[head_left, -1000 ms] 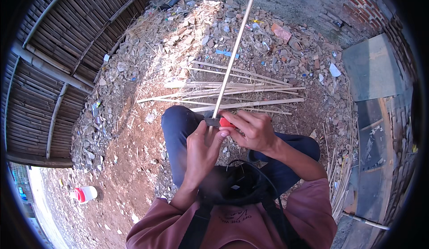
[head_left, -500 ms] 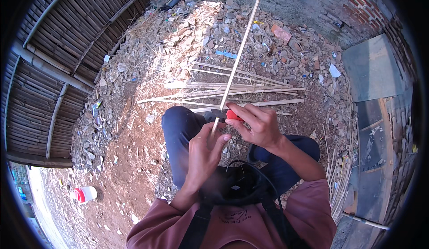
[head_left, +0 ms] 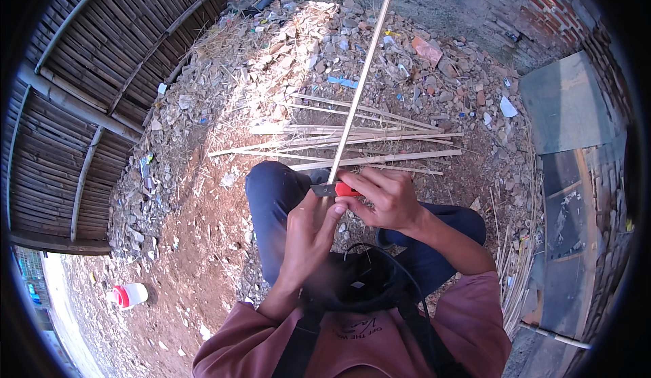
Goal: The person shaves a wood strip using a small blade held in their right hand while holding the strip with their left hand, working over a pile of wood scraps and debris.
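Observation:
My left hand (head_left: 306,225) is closed round the lower end of a long, pale bamboo strip (head_left: 359,93), which slants up and away from me past the top of the picture. A knife (head_left: 346,189) with a red handle and a short dark blade is gripped in my right hand (head_left: 388,198). Its blade lies across the strip just above my left fingers, and the right fingertips are close to the strip too. Past my knees, several cut bamboo strips (head_left: 413,155) lie loosely crossed on the ground.
Rubble and litter (head_left: 325,45) cover the ground toward the far wall. A bamboo-slat wall (head_left: 81,52) stands left, with a red-and-clear plastic container (head_left: 130,295) on the dirt below it. Boards (head_left: 566,103) lean at the right, near more thin strips (head_left: 519,279).
The knife has slid down along the strip toward my left hand, with my right hand coming nearer to me. The strip's upper part has shifted slightly left.

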Tool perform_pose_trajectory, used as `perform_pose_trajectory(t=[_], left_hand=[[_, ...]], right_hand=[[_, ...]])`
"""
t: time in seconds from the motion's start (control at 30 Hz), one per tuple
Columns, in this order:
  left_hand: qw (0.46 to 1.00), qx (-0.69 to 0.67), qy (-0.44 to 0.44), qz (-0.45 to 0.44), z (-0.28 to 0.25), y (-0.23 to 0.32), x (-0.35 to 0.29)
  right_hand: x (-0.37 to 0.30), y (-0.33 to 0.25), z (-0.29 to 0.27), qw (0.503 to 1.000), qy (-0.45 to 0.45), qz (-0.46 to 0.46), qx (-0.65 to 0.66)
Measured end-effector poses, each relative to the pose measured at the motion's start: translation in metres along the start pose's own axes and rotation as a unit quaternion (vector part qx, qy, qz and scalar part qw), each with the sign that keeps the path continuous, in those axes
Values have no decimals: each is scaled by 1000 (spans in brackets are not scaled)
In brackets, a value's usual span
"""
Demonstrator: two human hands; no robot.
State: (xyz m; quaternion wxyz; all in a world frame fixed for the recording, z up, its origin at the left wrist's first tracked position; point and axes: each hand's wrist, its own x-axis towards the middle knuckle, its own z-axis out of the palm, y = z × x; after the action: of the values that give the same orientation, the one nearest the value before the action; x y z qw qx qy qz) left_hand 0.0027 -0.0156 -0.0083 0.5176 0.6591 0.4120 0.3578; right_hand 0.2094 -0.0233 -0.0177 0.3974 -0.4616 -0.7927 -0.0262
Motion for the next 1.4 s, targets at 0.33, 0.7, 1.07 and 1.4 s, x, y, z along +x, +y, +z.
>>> perform_pose_trajectory(t=[0.33,0.7,1.07,1.4], left_hand=[[1000,-14,3,4,-4,9,0],[998,7,41,45,2,7,-1],[996,35,53,55,5,6,0],[995,70,63,37,7,14,1]], right_hand=[[-1,0,3,1000,-1,-15,8],[0,-5,3,1000,4,-10,0],[2,-8,0,1000,10,-3,-14],[4,-10,-3,1000,4,7,-24]])
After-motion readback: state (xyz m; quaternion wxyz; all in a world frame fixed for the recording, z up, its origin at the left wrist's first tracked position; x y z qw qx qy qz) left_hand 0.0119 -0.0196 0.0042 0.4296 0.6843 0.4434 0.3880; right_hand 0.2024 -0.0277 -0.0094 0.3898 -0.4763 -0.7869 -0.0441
